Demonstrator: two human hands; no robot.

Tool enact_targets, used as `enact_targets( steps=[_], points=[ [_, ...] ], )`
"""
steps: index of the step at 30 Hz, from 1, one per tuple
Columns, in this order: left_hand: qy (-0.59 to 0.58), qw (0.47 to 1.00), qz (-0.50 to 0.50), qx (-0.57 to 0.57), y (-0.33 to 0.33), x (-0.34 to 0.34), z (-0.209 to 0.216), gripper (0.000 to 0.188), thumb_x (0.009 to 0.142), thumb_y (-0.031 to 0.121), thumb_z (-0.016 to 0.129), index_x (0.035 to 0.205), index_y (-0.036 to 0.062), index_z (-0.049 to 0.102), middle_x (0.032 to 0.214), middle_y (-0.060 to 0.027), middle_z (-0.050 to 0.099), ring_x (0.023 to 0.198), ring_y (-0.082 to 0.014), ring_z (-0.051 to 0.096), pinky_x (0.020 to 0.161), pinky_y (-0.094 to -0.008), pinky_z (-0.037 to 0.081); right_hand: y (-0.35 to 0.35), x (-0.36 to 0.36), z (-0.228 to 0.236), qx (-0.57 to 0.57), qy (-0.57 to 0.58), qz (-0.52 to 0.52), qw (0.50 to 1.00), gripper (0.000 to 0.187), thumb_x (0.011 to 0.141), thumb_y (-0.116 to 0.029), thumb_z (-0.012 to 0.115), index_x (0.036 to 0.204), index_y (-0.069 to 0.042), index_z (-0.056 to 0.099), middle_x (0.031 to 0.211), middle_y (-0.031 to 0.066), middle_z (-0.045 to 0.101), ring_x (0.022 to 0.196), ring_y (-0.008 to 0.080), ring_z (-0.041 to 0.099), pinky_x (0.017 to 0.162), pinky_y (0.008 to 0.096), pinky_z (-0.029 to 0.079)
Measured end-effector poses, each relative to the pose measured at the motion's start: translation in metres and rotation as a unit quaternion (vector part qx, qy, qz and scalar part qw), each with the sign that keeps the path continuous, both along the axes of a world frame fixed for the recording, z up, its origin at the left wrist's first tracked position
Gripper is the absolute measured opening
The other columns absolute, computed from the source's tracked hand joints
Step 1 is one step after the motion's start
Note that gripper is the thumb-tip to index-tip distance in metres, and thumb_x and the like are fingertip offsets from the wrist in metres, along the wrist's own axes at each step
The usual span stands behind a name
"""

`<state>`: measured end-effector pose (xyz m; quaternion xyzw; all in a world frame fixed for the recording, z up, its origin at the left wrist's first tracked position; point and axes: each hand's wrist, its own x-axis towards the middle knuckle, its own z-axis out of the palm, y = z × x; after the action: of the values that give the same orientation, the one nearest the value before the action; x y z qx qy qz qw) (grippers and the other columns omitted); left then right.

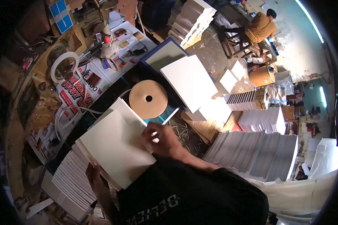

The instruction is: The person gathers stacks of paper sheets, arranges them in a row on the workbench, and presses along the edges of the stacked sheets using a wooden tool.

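Note:
A pale block of paper sheets [114, 146], like an uncovered book block, lies tilted in front of my body, over another white piece showing along its far edge. My left hand [95, 175] grips its lower left edge, with the fingers partly hidden beneath. Over the right edge of the block, my right hand [163, 140] is curled and somewhat blurred. Small white bits [155, 137] show between its fingers; I cannot make out what they are. Just beyond the block sits a round tan disc [148, 99] with a dark centre hole.
Fanned paper blocks [73, 180] stand at my lower left. A large white board or stack [189, 82] lies beyond the disc. Tall paper stacks [251, 153] fill the right side. A tape roll [64, 66] is on the left bench. Another person [261, 27] sits far right.

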<state>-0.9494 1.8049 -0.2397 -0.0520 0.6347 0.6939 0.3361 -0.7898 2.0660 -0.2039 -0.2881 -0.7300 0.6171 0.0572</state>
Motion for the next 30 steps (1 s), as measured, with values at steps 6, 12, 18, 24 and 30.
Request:
enact_targets(
  steps=[6,12,18,24,30],
  points=[
    [0.053,0.995,-0.085,0.007,-0.004,-0.010,-0.003,0.051,0.094,0.026,0.065,0.129,-0.0072,0.051,0.116,-0.0146,0.059,0.104,-0.0208,0.055,0.091,-0.0334,0.045,0.013,0.004,0.005,-0.018,0.035,0.075,0.996,0.032,0.082,-0.013,0.078,0.105,0.002,0.063,0.091,0.0097,0.068,0.087,0.0159,0.065,0.067,0.0349,0.055],
    [0.136,0.987,-0.072,-0.042,0.022,-0.003,0.006,0.043,0.095,0.024,0.066,0.123,-0.0065,0.056,0.107,-0.0115,0.064,0.098,-0.0178,0.056,0.085,-0.0320,0.045,-0.014,-0.002,0.024,0.224,-0.050,0.017,0.973,0.035,0.081,-0.028,0.080,0.097,0.000,0.066,0.087,0.0151,0.068,0.078,0.0243,0.066,0.069,0.0328,0.053],
    [0.113,0.990,-0.057,-0.060,0.028,0.004,0.017,0.041,0.096,0.024,0.064,0.122,-0.0077,0.057,0.110,-0.0130,0.063,0.099,-0.0173,0.056,0.087,-0.0307,0.045,-0.006,0.005,0.045,-0.125,-0.048,-0.081,0.988,0.037,0.089,-0.021,0.074,0.115,-0.001,0.056,0.100,0.0105,0.070,0.083,0.0185,0.068,0.068,0.0302,0.054],
    [0.125,0.980,-0.099,-0.120,0.025,-0.003,0.024,0.049,0.099,0.030,0.058,0.128,-0.0092,0.053,0.119,-0.0215,0.059,0.107,-0.0272,0.055,0.092,-0.0362,0.045,0.064,0.041,0.122,0.113,0.046,-0.214,0.969,0.037,0.092,-0.001,0.064,0.129,-0.002,0.059,0.106,0.0118,0.072,0.092,0.0147,0.067,0.084,0.0285,0.054],
    [0.504,0.797,-0.204,-0.263,-0.013,0.008,-0.008,0.050,0.101,0.028,0.051,0.136,-0.0074,0.047,0.127,-0.0261,0.052,0.118,-0.0315,0.049,0.099,-0.0424,0.041,0.097,0.039,0.032,0.570,-0.015,-0.257,0.781,0.036,0.090,0.002,0.061,0.125,-0.005,0.063,0.124,0.0156,0.065,0.115,0.0270,0.064,0.098,0.0361,0.052]
  ],
)
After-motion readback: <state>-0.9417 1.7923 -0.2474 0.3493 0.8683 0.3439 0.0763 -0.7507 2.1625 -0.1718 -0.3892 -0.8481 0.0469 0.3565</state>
